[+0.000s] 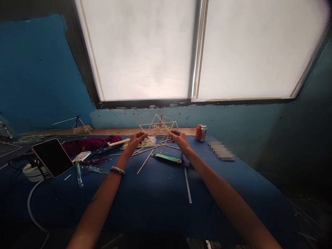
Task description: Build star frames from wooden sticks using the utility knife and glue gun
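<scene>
Between my two hands a star-shaped frame of thin wooden sticks is held up above the blue table. The fingers of my left hand pinch its left side. On the opposite side my right hand grips it with thumb and fingers. Just below the star lies a green utility knife, apart from both hands. A loose stick slants across the tabletop left of the knife. More wooden sticks lie behind my left hand, partly covered by it.
A phone leans on a stand at left, near glue sticks and purple fibre. Small stick structures stand along the wall. A drink can is at back right. A clear rod lies by my right forearm.
</scene>
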A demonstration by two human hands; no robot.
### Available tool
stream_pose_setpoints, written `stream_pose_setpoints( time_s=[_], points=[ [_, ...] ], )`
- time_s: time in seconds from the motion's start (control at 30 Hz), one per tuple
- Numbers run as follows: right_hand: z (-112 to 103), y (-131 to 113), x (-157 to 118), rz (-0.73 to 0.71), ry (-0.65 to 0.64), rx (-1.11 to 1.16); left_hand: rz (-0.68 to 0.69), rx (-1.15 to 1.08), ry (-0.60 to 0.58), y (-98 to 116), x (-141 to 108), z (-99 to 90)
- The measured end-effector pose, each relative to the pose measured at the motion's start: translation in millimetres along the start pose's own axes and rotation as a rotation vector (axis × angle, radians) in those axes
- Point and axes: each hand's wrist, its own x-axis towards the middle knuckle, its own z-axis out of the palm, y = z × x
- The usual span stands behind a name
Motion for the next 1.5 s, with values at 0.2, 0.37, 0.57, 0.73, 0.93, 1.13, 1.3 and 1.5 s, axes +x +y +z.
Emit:
stream_pose_setpoints(
  time_s=[0.2, 0.37, 0.57, 0.73, 0.93, 1.13, 1.3, 1.5],
  points=[
    [-0.3, 0.6, 0.7, -0.009, -0.008, 0.007, 0.018, 0.028, -0.024, -1.1, -0.2, -1.7],
    [-0.7, 0.1, -0.3, 0.010, -0.002, -0.015, 0.012, 0.050, -0.035, 1.3, -1.9, -2.1],
    [0.1, -1.2, -1.5, 0.018, -0.005, 0.009, 0.000, 0.037, -0.045, 1.8, -2.6, -1.4],
    [0.3, -2.3, -2.8, 0.033, -0.021, 0.014, 0.002, 0.025, -0.039, -1.5, -1.0, -1.8],
    [0.7, -4.1, -4.6, 0.037, -0.038, 0.027, 0.005, 0.035, -0.033, -2.2, -0.6, -2.5],
    [1.5, -8.5, -6.8, 0.074, -0.046, 0.047, -0.015, -0.028, -0.046, 0.4, -2.6, -1.0],
    [0.8, -7.4, -6.3, 0.087, -0.061, 0.060, -0.003, -0.040, -0.069, 1.6, -3.2, -0.6],
    [0.9, -8.8, -8.4, 0.079, -0.068, 0.062, -0.020, -0.040, -0.070, 3.2, -5.2, 0.2]
  ],
)
